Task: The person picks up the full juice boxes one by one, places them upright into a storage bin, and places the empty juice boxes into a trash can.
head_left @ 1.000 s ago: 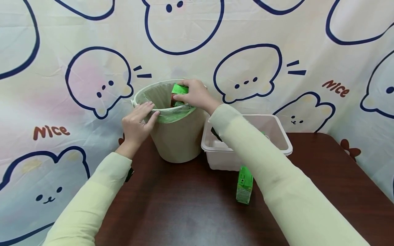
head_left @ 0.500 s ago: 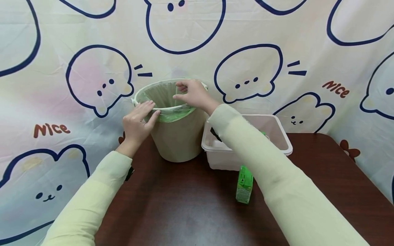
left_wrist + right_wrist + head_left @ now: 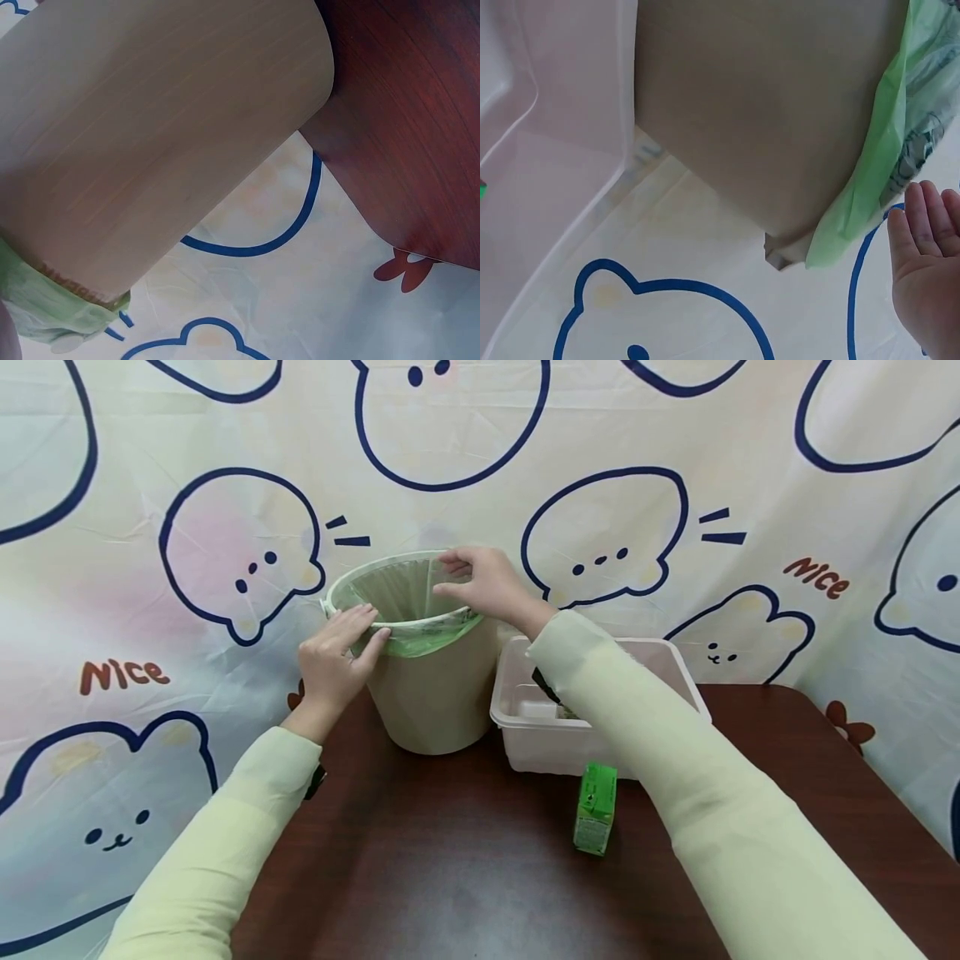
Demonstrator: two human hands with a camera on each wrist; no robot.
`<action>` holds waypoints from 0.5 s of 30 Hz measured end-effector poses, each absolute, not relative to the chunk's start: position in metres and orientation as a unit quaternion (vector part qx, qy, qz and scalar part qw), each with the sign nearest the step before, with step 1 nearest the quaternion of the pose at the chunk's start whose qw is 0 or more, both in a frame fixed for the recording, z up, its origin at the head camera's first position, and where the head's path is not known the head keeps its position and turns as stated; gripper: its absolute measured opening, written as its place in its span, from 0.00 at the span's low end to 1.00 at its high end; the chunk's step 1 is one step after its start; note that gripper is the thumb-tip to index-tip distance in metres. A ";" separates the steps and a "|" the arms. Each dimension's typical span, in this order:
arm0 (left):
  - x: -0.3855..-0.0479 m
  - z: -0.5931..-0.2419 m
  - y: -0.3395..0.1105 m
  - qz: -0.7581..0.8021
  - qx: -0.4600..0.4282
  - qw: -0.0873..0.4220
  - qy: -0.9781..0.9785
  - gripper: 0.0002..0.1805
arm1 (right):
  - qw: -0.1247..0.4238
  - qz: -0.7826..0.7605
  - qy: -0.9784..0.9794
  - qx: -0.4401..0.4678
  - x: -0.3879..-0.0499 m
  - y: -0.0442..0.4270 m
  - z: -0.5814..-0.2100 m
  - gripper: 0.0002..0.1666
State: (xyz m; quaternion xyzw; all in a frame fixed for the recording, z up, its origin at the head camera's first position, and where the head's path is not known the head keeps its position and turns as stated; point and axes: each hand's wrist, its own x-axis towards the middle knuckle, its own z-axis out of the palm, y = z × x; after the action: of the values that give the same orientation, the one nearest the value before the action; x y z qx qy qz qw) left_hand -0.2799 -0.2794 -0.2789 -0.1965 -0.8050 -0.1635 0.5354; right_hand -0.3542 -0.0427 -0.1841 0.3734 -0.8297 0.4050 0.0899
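A beige trash bin (image 3: 435,702) stands on the table, lined with a green plastic bag (image 3: 423,642) folded over its rim. My left hand (image 3: 333,660) holds the near left rim, fingers over the top edge and thumb outside on the bag. Above the bin's right rim is my right hand (image 3: 487,583), its fingers loosely bent and nothing between them; the right wrist view shows this hand (image 3: 930,259) with its fingers extended beside the bag (image 3: 855,187). A green drink carton (image 3: 596,810) stands on the table in front of a pale plastic tub (image 3: 555,747). The bin's bottom is hidden.
The tub sits right of the bin, partly covered by my right sleeve (image 3: 675,752); a small item (image 3: 567,713) shows inside it, too hidden to name. A cartoon-printed cloth (image 3: 442,443) hangs close behind. The dark wooden table (image 3: 450,860) extends in front.
A green-topped carton was in my right hand at the bin's mouth; it is let go and out of sight. My right hand then shifts slightly right. The left hand stays on the rim.
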 end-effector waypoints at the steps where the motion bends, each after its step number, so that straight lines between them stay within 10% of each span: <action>1: -0.280 -0.279 -0.279 -0.168 -0.197 0.537 -0.803 0.20 | 0.089 0.404 -0.830 0.374 -0.354 -0.040 -0.184 0.28; 15: -0.284 -0.280 -0.278 -0.180 -0.206 0.551 -0.788 0.18 | 0.101 0.423 -0.812 0.390 -0.340 0.003 -0.187 0.28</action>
State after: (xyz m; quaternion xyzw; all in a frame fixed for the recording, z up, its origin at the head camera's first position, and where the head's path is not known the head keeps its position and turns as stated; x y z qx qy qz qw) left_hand -0.2842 -0.2779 -0.2801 -0.2056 -0.7885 -0.1805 0.5509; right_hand -0.3398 0.0026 -0.1872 0.3895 -0.8122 0.4225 0.1006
